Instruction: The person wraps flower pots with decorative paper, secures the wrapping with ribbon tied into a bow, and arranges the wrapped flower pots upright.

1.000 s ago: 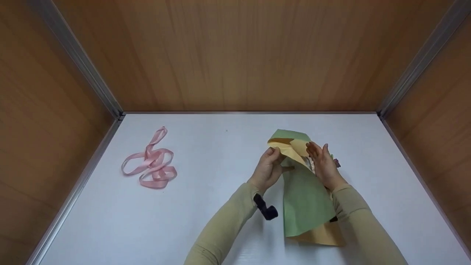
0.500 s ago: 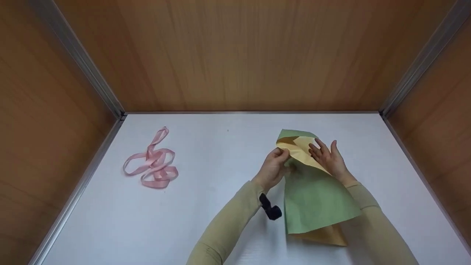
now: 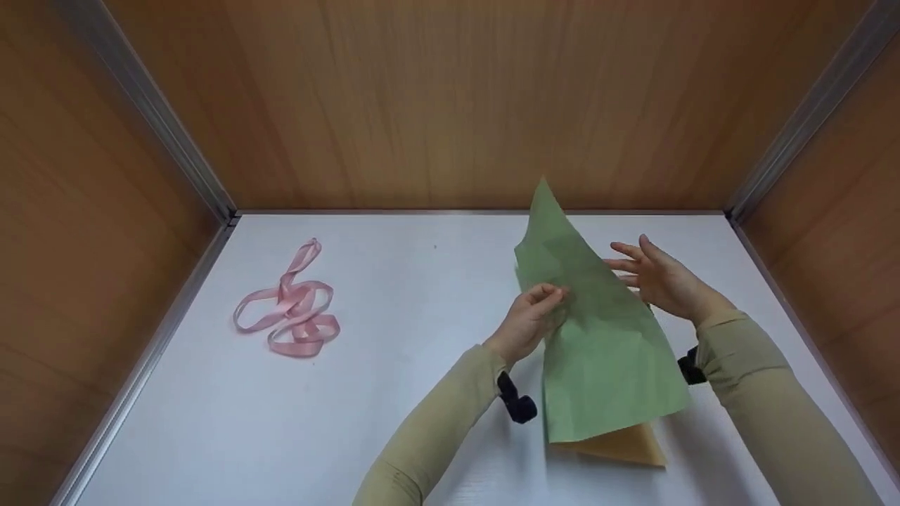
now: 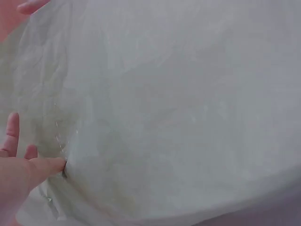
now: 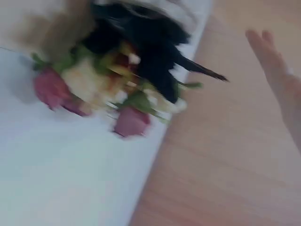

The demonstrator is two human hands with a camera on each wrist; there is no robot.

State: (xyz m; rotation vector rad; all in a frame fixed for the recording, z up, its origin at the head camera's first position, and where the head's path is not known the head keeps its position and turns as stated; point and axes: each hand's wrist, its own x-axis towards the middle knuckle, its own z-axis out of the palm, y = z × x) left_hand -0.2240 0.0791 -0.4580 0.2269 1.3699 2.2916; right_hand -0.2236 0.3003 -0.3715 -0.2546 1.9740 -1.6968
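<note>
A sheet of wrapping paper (image 3: 612, 365), green outside and yellow-tan inside, stands up in front of me with its pointed top corner raised. My left hand (image 3: 527, 320) pinches it near the middle of its left part; in the left wrist view, the left hand (image 4: 23, 174) has a fingertip pressed into a crease of the paper (image 4: 164, 113). To the right of the sheet, my right hand (image 3: 664, 281) has its fingers spread, holding nothing. A bouquet (image 5: 89, 84) of dusky red and cream flowers with dark leaves shows blurred in the right wrist view; the paper hides it from the head view.
A loosely looped pink ribbon (image 3: 299, 309) lies on the left of the white table (image 3: 394, 281). Wooden panels (image 3: 450, 105) enclose the back and sides, with metal strips along the table edges. The paper's yellow lower flap (image 3: 626, 446) lies near the front.
The paper's far edge has swung up into a tall green point, covering the yellow fold. My right hand has moved away from the paper, right and slightly farther off; my left still pinches it.
</note>
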